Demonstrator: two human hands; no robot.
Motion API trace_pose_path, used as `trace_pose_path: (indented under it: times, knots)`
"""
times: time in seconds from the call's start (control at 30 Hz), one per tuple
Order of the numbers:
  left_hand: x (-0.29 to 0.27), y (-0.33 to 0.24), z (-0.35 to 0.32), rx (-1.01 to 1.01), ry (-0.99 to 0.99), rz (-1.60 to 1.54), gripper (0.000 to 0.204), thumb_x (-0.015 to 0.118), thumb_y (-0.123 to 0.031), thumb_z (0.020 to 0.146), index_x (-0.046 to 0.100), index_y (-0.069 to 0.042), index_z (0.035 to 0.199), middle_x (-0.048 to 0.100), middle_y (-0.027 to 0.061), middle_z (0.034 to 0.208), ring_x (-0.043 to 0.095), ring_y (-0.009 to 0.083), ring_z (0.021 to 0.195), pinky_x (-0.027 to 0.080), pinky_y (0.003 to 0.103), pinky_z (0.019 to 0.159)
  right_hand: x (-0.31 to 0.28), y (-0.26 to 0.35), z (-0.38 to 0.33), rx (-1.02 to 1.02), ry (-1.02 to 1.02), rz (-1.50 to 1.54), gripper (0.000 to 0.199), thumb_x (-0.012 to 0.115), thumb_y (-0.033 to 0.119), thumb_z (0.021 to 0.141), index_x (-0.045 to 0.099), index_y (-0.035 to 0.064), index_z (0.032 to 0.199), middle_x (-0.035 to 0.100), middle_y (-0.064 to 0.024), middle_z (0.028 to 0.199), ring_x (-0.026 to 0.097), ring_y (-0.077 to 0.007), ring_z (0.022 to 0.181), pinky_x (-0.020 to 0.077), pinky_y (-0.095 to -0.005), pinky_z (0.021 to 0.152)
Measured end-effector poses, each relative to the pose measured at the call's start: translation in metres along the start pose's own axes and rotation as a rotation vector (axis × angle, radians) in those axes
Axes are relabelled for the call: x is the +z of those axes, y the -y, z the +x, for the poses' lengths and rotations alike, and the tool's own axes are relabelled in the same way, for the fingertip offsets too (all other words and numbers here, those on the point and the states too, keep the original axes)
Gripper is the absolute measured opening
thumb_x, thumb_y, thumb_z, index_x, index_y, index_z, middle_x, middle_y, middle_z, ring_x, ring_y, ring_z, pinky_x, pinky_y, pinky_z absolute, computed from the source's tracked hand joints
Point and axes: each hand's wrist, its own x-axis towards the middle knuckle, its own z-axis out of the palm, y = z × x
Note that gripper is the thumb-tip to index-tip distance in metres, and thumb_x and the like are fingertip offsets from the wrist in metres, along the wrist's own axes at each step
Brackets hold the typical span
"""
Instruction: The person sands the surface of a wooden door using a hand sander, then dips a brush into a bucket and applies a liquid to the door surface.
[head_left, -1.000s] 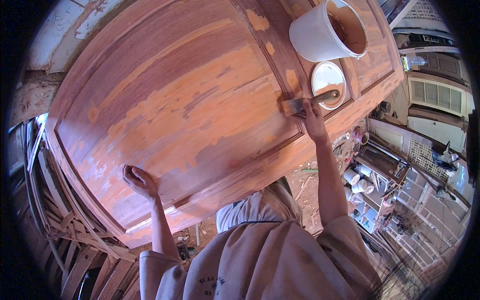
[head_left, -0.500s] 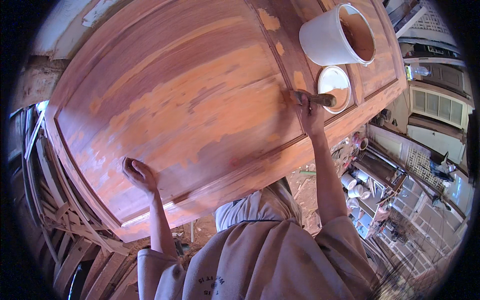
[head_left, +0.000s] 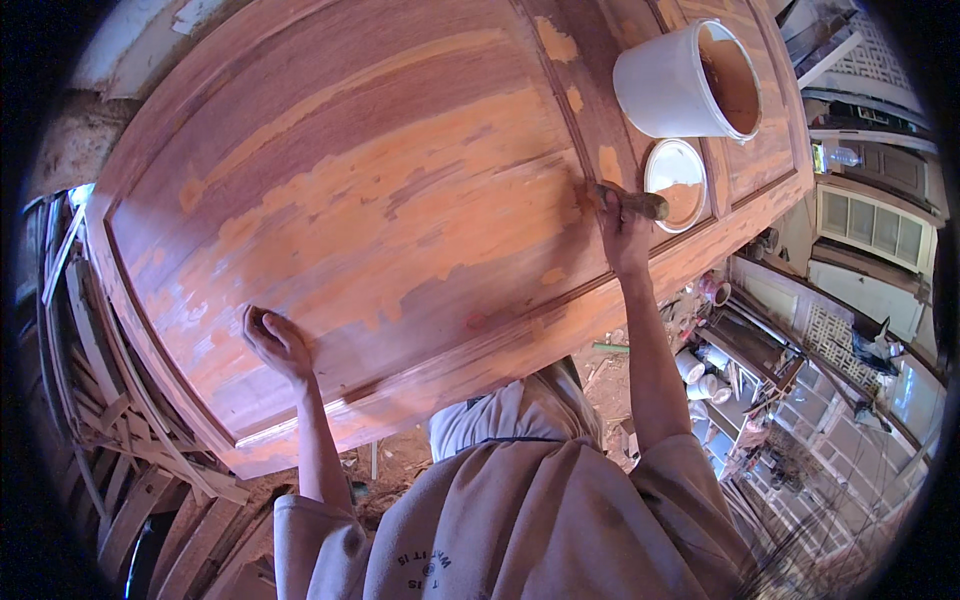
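Head view, looking down: a large reddish-brown panelled wooden door lies across the upper part of the view, streaked with uneven patches of smooth orange paste. The person's right hand is over the door's dark central strip, its fingers closed around a hand tool with a thick brown handle; the handle points right, and the tool's working end is mostly hidden, shadowed at the panel's edge. Just beyond the handle lies a round white plastic lid, part of it smeared orange. Above the lid, a white plastic bucket rests on the door, its mouth facing right, orange-brown paste coating the inside. The left hand is near the door's lower-left end, fingers curled inward; whether they enclose anything or touch the wood cannot be told. Rough wooden strips are heaped at left; small white pails stand at right.
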Motion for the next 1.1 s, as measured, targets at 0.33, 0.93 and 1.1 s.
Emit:
trace_pose_path:
  times: [0.33, 0.93, 1.1]
  knots:
    - [0.0, 0.009, -0.005, -0.077, 0.045, -0.058, 0.037, 0.048, -0.025, 0.101, 0.05, 0.004, 0.123, 0.055, 0.0194, 0.115, 0.054, 0.0313, 0.104, 0.042, 0.042, 0.093, 0.012, 0.021, -0.005, -0.106, -0.111, 0.045, 0.021, 0.052, 0.003, 0.093, 0.066, 0.0004, 0.109, 0.068, -0.0181, 0.098, 0.064, -0.0348, 0.085, 0.0488, -0.0412, 0.074]
    - [0.001, 0.004, -0.003, 0.026, 0.009, 0.038, 0.034, 0.047, -0.023, 0.101, 0.049, 0.004, 0.122, 0.053, 0.0189, 0.111, 0.055, 0.0286, 0.094, 0.045, 0.04, 0.087, 0.011, 0.015, -0.01, 0.196, 0.009, 0.435, 0.03, 0.046, 0.021, 0.103, 0.061, -0.0025, 0.115, 0.066, -0.0146, 0.102, 0.065, -0.0246, 0.09, 0.0554, -0.0354, 0.077]
    - [0.002, 0.0, -0.001, 0.048, -0.007, 0.008, 0.032, 0.047, -0.023, 0.101, 0.049, 0.004, 0.12, 0.052, 0.0179, 0.108, 0.054, 0.0274, 0.091, 0.044, 0.038, 0.085, 0.003, -0.002, -0.004, 0.384, 0.128, 0.704, 0.041, 0.047, 0.032, 0.103, 0.059, -0.0042, 0.119, 0.062, -0.0109, 0.109, 0.062, -0.0182, 0.098, 0.0573, -0.0318, 0.082]
